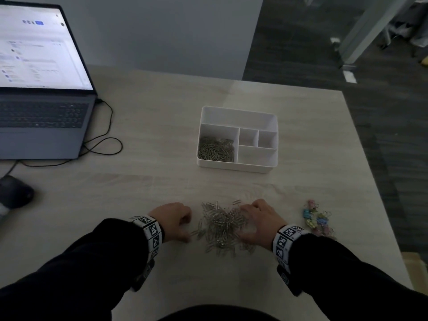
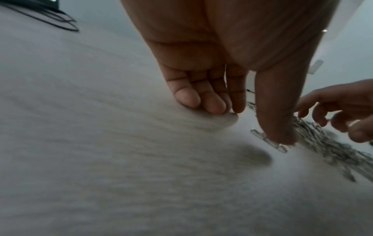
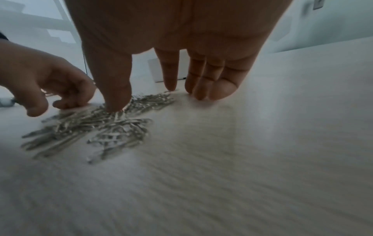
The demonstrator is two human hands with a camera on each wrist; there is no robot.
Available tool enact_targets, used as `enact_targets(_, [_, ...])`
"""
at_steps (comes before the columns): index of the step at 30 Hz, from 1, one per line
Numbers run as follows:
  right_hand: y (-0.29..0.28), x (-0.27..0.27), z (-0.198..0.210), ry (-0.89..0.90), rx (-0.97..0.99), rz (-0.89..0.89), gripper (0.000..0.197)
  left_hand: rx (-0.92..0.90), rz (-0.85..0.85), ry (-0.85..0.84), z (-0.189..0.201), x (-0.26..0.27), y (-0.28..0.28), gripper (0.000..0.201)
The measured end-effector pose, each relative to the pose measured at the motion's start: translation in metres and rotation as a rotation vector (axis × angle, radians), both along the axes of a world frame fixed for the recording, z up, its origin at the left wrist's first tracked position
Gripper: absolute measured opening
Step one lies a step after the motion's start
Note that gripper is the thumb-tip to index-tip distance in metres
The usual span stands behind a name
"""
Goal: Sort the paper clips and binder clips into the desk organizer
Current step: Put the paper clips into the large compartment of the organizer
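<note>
A loose pile of silver paper clips (image 1: 221, 225) lies near the table's front edge. My left hand (image 1: 186, 227) is at the pile's left side with its fingertips (image 2: 214, 108) down on the table. Its thumb presses a stray clip (image 2: 264, 138). My right hand (image 1: 243, 220) is over the pile's right side, the thumb in the clips (image 3: 113, 126) and the fingers (image 3: 201, 89) touching the table beyond them. Neither hand grips anything. A white desk organizer (image 1: 234, 166) stands farther back, with paper clips (image 1: 216, 150) in its front left compartment. Coloured binder clips (image 1: 318, 220) lie to the right.
An open laptop (image 1: 44, 121) stands at the back left, its black cable (image 1: 104, 144) looping on the table. A dark mouse (image 1: 15, 191) lies at the left edge. The table's right edge (image 1: 379, 181) runs close to the binder clips.
</note>
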State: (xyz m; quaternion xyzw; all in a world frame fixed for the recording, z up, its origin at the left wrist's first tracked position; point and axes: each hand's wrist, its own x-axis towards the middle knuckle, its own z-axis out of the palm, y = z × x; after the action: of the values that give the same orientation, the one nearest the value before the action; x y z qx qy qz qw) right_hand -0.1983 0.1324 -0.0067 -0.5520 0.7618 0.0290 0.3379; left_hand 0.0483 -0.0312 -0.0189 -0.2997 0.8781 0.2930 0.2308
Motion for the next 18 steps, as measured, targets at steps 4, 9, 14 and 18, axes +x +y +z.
enact_targets(4, [0.001,0.004,-0.003,-0.03,0.064,0.001,0.079,-0.025,-0.034,-0.045,0.003,-0.012,0.006,0.036])
enact_targets(9, [-0.008,0.019,-0.003,-0.088,0.021,0.005,0.069,-0.036,0.041,0.02,0.001,-0.025,0.017,0.03])
enact_targets(14, [-0.007,0.021,-0.002,-0.053,-0.051,-0.096,0.093,-0.103,0.195,0.145,0.003,-0.024,0.021,0.08])
enact_targets(18, [-0.009,0.024,-0.003,-0.002,-0.024,-0.031,0.102,-0.164,0.096,0.013,0.007,-0.03,0.028,0.121])
